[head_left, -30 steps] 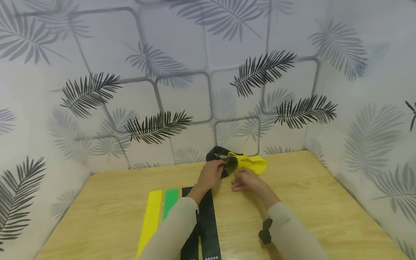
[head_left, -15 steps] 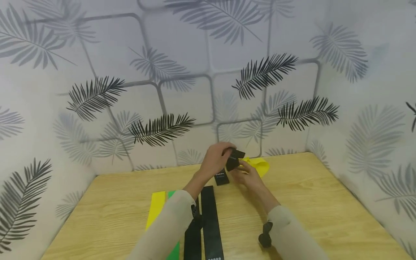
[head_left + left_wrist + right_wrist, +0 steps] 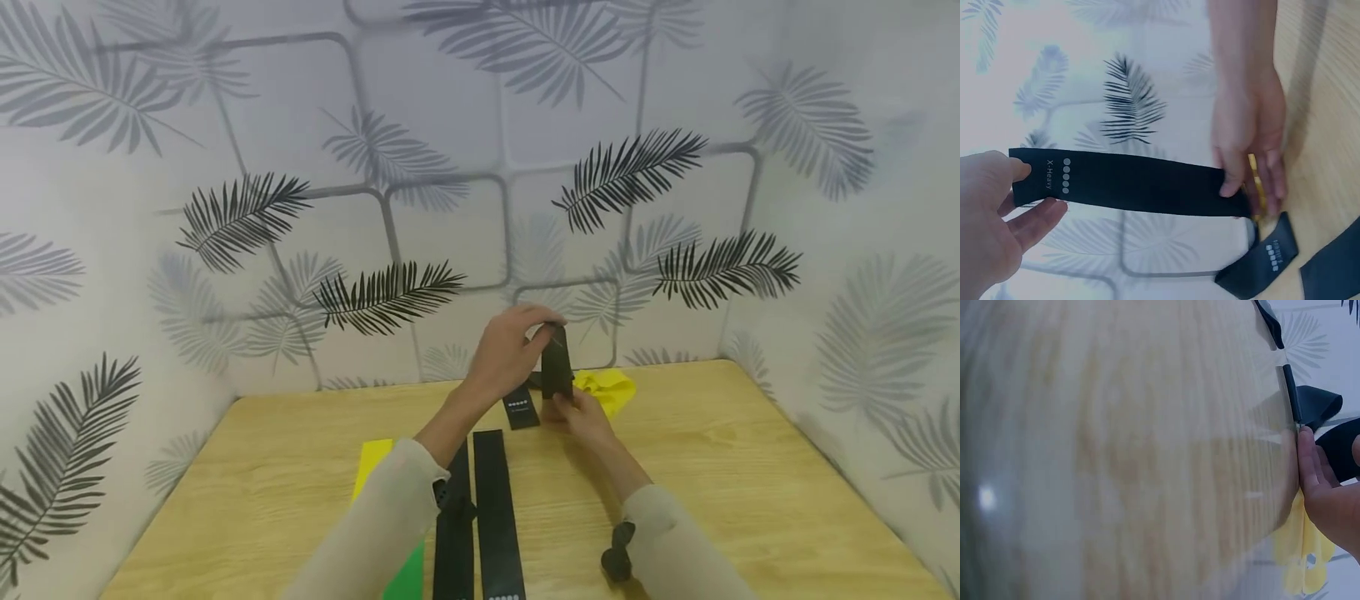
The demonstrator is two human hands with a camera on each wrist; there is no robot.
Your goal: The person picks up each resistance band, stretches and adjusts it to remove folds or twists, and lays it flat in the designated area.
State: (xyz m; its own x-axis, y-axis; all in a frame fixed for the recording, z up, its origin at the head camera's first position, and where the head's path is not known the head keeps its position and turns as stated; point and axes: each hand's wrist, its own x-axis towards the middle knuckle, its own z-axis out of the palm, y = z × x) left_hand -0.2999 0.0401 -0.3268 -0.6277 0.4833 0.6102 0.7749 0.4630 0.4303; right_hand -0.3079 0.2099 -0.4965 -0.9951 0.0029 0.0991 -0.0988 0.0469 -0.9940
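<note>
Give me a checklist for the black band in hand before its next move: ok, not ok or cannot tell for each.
1. Left grip on the held band: ok, it pinches the upper end.
2. Right grip on the lower end: ok, the thumb presses on it.
3. Held band untwisted: ok, it runs flat between the two.
4. Label readable: ok, "X-Heavy" shows in the left wrist view.
5. Lower end apart from the small black band: cannot tell, they run together in that view.
6. Yellow band beyond the right grip smoothed out: not ok, it is crumpled.
</note>
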